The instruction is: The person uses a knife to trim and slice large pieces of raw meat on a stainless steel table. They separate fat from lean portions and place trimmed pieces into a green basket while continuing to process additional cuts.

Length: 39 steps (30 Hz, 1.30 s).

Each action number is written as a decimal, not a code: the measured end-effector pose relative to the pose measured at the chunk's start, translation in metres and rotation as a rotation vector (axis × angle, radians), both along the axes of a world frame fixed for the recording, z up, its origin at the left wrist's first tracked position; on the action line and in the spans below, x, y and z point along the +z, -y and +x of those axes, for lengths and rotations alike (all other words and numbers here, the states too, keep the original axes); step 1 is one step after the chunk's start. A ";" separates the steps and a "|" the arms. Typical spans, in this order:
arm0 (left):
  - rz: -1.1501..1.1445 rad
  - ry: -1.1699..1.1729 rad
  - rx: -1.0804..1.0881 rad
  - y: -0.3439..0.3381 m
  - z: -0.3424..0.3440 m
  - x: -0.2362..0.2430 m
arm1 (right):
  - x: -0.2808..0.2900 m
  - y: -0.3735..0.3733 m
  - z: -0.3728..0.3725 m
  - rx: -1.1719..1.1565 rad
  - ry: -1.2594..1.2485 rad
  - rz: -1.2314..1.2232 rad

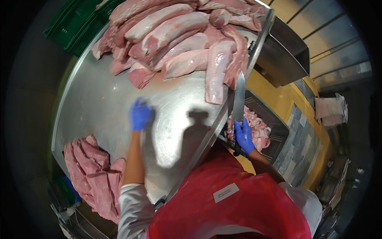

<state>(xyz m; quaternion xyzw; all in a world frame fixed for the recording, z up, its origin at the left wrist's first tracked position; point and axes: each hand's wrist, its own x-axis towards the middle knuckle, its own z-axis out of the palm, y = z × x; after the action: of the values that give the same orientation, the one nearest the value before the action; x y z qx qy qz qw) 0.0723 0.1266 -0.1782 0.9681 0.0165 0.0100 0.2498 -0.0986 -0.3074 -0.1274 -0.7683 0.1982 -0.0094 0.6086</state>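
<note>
My right hand, in a blue glove, is closed round the dark handle of a long knife. The blade points away from me, along the table's right edge. Below the knife, a dark grey perforated crate holds small pale-pink meat trimmings. Over the bare middle of the metal table is my left hand, also gloved in blue. Motion smears its fingers, and nothing shows in it. Long pork loins with pale fat are piled at the far side, beyond my left hand.
Trimmed, darker pink meat pieces lie at the table's near left corner. Green crates stand beyond the far left edge. To the right are a metal bin, a yellow floor and a hanging clear plastic bag.
</note>
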 end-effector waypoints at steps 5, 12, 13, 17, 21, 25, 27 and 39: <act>-0.249 -0.065 -0.202 0.305 0.034 -0.013 | 0.018 0.054 -0.007 -0.054 -0.005 -0.174; -0.222 -0.195 0.007 0.337 0.083 -0.008 | 0.014 0.126 -0.070 -0.193 -0.050 -0.199; -0.195 -0.211 -0.021 0.325 0.076 0.001 | 0.009 0.132 -0.075 -0.178 -0.049 -0.230; 0.100 -0.245 -0.119 0.246 0.042 0.030 | -0.005 0.149 -0.079 -0.119 -0.077 -0.163; 0.080 -0.468 0.036 0.146 -0.025 0.022 | -0.009 0.144 -0.043 -0.038 -0.030 -0.231; 0.060 -0.194 0.212 0.061 -0.128 -0.003 | -0.016 0.121 0.003 0.096 -0.057 -0.107; 0.089 -0.197 0.330 0.043 -0.178 0.014 | -0.022 0.099 0.026 0.189 -0.051 -0.080; -0.038 0.205 0.791 0.091 -0.331 -0.009 | -0.023 -0.092 0.086 0.861 -0.067 0.061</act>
<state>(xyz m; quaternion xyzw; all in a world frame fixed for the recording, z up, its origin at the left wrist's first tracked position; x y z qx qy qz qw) -0.2589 0.0360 -0.1875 0.8762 0.3629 0.2015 0.2449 -0.0130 -0.2150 -0.1502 -0.7624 -0.1204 0.2762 0.5726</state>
